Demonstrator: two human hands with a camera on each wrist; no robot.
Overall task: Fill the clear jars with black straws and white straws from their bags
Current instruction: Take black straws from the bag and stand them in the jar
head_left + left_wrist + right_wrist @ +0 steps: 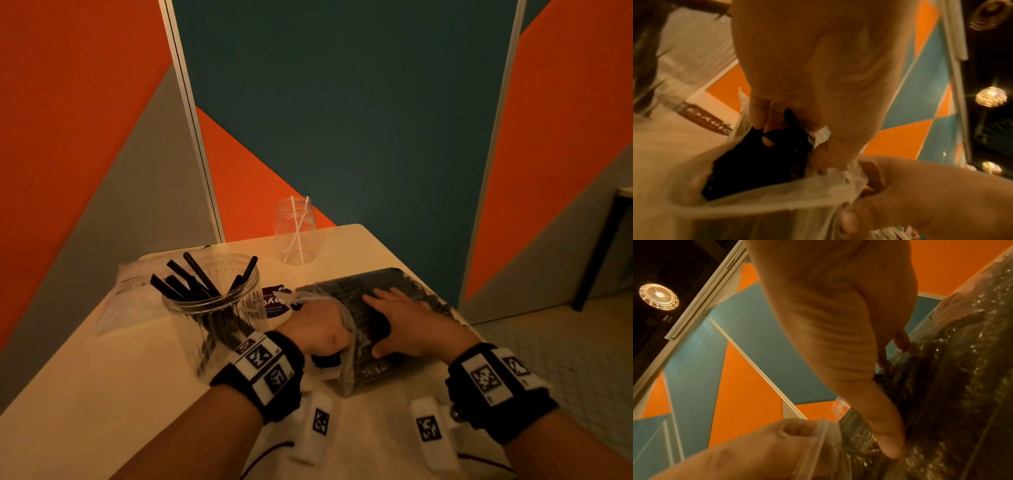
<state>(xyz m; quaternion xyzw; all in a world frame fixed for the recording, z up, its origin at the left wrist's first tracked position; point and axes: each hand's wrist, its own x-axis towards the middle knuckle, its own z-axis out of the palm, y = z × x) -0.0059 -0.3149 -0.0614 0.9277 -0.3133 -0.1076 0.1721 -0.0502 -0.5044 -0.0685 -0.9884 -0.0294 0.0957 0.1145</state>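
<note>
A clear bag of black straws (342, 286) lies on the white table (137, 394), its mouth turned toward me. My left hand (318, 329) is inside that mouth; in the left wrist view its fingers (758, 113) curl around black straws (756, 162). My right hand (404, 318) holds the bag from above, fingers spread on top and thumb (885, 434) pressed against its side. To the left stands a wide clear jar (212, 308) with several black straws (191, 277) in it. Further back, a narrower clear jar (298, 233) holds two white straws.
A clear bag, its contents hard to make out (133, 291), lies behind the wide jar at the table's left edge. A purple label (274, 303) sits between jar and bag. Partition walls stand close behind the table. The table's right edge runs just past the black-straw bag.
</note>
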